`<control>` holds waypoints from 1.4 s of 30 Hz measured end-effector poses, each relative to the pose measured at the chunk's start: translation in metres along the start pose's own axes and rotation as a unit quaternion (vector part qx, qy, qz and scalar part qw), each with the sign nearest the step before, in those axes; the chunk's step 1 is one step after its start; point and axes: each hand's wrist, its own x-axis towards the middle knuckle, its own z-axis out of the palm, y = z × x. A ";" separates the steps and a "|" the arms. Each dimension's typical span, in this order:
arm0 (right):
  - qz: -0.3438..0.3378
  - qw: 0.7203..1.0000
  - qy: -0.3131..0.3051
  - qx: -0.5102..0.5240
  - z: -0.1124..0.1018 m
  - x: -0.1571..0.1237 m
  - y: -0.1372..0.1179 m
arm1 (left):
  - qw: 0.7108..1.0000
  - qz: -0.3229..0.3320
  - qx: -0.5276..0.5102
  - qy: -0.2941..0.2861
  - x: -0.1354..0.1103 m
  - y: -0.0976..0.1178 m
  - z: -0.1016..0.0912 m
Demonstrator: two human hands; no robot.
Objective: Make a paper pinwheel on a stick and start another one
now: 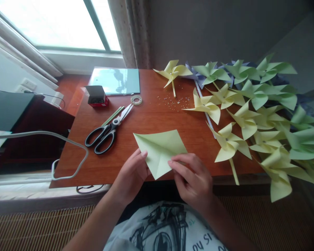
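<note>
A pale yellow-green square of paper (159, 148) with diagonal creases is held over the table's front edge, one corner pointing towards me. My left hand (134, 174) grips its left edge, thumb on top and fingers underneath. On the right edge, my right hand (192, 176) pinches the paper between thumb and fingers. Scissors (108, 130) with black handles lie beyond my left hand, their blades partly apart. Thin green paper sticks (113, 116) rest beside them.
Several yellow paper pinwheels (229, 141) and green pinwheels (256, 92) crowd the right side, some overhanging the edge. A tape roll (136, 100), a small open box (97, 97) and a stack of glossy sheets (115, 81) lie at the back left. A white cable (80, 146) loops over the left edge.
</note>
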 end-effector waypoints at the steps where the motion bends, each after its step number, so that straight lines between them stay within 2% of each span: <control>1: 0.007 1.000 -0.009 0.005 -0.001 0.000 0.000 | 1.000 0.001 0.005 0.007 0.000 -0.001 -0.002; 5: 0.018 0.999 -0.041 0.020 -0.005 0.002 -0.001 | 0.999 0.004 0.011 0.032 -0.001 -0.002 -0.004; 9: -0.002 0.997 -0.067 0.025 -0.010 0.004 -0.007 | 0.999 -0.011 0.013 0.039 -0.002 -0.001 -0.002; 12: -0.036 0.997 -0.042 0.046 -0.016 0.005 -0.014 | 0.999 -0.010 0.019 0.043 -0.002 -0.001 -0.003; 14: -0.034 0.997 -0.005 0.068 -0.021 0.006 -0.017 | 0.998 -0.007 0.029 0.047 -0.001 -0.001 -0.004; 16: 0.007 0.998 0.031 0.062 -0.026 0.010 -0.017 | 0.997 -0.012 0.047 0.055 -0.001 -0.001 -0.005; 18: 0.078 0.996 0.046 0.018 -0.028 0.017 -0.013 | 0.996 -0.022 0.067 0.060 -0.001 -0.001 -0.005; 20: 0.146 0.989 0.005 -0.010 -0.028 0.026 -0.005 | 0.995 -0.026 0.077 0.058 -0.001 -0.001 -0.004; 23: 0.214 0.974 -0.073 0.031 -0.022 0.036 0.007 | 0.995 -0.026 0.087 0.051 0.000 -0.001 0.000; 26: 0.246 0.961 -0.111 0.068 -0.016 0.039 0.012 | 0.993 -0.021 0.102 0.049 0.001 0.000 0.004; 29: 0.260 0.954 -0.113 0.098 -0.012 0.039 0.012 | 0.992 0.004 0.112 0.056 0.003 0.004 0.006; 36: 0.310 0.936 -0.040 0.164 -0.012 0.037 0.010 | 0.980 0.135 0.143 0.034 0.006 0.015 0.000; 40: 0.362 0.903 -0.012 0.229 -0.011 0.037 0.010 | 0.962 0.141 0.232 0.024 0.005 0.013 -0.001; 42: 0.370 0.896 -0.015 0.246 -0.011 0.036 0.011 | 0.953 0.134 0.271 0.026 0.004 0.011 0.001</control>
